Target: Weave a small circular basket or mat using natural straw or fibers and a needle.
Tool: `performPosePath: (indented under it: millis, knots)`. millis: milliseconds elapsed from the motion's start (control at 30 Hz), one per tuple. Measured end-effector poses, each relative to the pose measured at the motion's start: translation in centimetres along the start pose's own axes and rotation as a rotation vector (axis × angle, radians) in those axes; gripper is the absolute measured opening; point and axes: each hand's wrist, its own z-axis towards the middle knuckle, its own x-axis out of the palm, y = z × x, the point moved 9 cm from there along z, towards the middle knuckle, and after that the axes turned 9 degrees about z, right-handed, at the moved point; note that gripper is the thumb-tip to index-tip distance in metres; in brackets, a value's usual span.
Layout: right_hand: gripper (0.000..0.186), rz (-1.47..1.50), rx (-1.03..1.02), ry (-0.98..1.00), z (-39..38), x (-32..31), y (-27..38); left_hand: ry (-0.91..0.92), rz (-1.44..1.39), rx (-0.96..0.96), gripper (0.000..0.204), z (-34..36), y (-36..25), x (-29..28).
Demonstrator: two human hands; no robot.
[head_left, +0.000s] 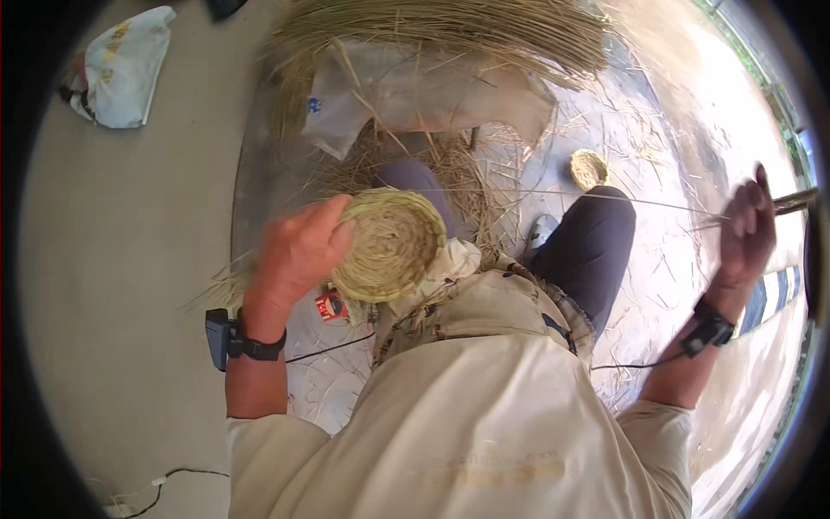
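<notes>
L hand (298,251) closed round the rim of a round woven grass disc (389,244), held above the lap. R hand (748,229) far out to the right of the disc, fingers pinched on a thin strand (605,197) stretched taut back to it. Behind the disc: white sack (415,91) w/ straw bundle (450,30) across it. Small finished coil (589,167) up-right of the disc, on the floor. Red packet (329,305) just under the disc, partly hidden. Crumpled bag (121,69) far up-left. R fingertips blurred; a dark tool there is hard to make out.
</notes>
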Motion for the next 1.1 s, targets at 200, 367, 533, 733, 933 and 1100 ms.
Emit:
performPosePath:
  millis: [200,367,533,733,933,1100]
  knots:
    - [0.043,-0.225,-0.19,-0.203,0.0,-3.9,3.3,0.049,-0.057,0.057,0.033,0.7,-1.6,-0.2]
    - [0.037,-1.042,-0.151,0.162,-3.4,13.0,-11.2,0.058,-0.301,0.104,0.035,2.5,-6.8,0.5]
    - [0.041,-0.471,0.658,0.439,-8.4,15.4,-30.0,0.016,-0.488,0.121,0.049,4.0,-10.0,1.2]
    - [0.038,-0.576,0.902,0.62,-12.7,6.5,-28.5,0.097,-0.495,0.091,0.056,3.4,-9.7,2.4]
    - [0.04,-0.222,0.743,0.28,-9.0,8.3,-25.8,0.085,-0.491,0.163,0.05,4.0,-10.5,3.1]
    - [0.035,0.382,0.674,0.096,-5.9,13.5,-27.7,0.084,-0.491,0.202,0.046,4.4,-11.2,2.7]
